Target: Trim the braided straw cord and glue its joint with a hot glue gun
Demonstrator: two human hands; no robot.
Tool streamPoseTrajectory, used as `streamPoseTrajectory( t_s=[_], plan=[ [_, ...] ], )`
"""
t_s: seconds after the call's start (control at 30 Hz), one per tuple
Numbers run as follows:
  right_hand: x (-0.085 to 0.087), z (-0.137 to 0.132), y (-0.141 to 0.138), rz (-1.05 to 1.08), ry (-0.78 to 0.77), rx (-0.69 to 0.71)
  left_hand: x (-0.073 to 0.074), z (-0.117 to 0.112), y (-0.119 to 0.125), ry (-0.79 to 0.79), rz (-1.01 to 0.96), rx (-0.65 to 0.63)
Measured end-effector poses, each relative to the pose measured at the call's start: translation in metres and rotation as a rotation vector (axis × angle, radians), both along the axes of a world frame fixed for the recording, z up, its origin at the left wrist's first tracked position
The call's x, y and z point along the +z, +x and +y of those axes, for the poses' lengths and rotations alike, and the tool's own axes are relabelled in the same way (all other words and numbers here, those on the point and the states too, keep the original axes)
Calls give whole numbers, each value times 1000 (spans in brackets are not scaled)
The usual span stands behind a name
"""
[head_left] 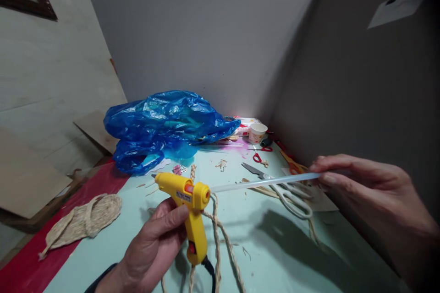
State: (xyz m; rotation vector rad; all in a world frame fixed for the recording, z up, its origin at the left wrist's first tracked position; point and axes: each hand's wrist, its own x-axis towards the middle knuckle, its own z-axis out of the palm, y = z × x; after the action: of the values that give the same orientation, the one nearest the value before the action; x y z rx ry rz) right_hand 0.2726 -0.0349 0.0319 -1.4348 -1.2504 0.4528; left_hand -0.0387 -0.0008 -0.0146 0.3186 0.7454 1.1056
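My left hand (156, 242) is closed around a yellow glue gun (192, 210), its nozzle pointing left and its black cord hanging down. Between thumb and fingers, my right hand (374, 197) pinches the far end of a long translucent glue stick (268, 182). The stick's other end is at the round rear opening of the gun; whether it is inside, I cannot tell. Braided straw cords (223, 233) lie on the table behind and below the gun. To the left rests a woven straw sandal (87, 219).
White-handled scissors (288, 197) lie beneath the glue stick, near red-handled scissors (257, 156) and orange-handled ones (292, 163). A crumpled blue plastic bag (168, 121) sits at the back, with a paper cup (257, 132) to its right. Grey panels rise behind and right of the table.
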Motion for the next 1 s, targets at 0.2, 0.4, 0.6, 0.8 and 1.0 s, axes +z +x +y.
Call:
streamPoseTrajectory(
  t_s=[0.2,0.4,0.6,0.8,1.0],
  plan=[
    [-3,-3,-9,-29,43,70,0,-2,-2,-45,50,15],
    [-2,-1,-8,-129,54,103,-7,1,-3,-26,21,16],
    [-3,-3,-13,-70,71,-29,-9,2,-4,10,40,-20],
    [-6,-8,-11,-161,108,-54,-8,3,-2,-18,35,29],
    [-6,-15,-2,-564,236,53,-8,5,-1,146,96,-38]
  ],
)
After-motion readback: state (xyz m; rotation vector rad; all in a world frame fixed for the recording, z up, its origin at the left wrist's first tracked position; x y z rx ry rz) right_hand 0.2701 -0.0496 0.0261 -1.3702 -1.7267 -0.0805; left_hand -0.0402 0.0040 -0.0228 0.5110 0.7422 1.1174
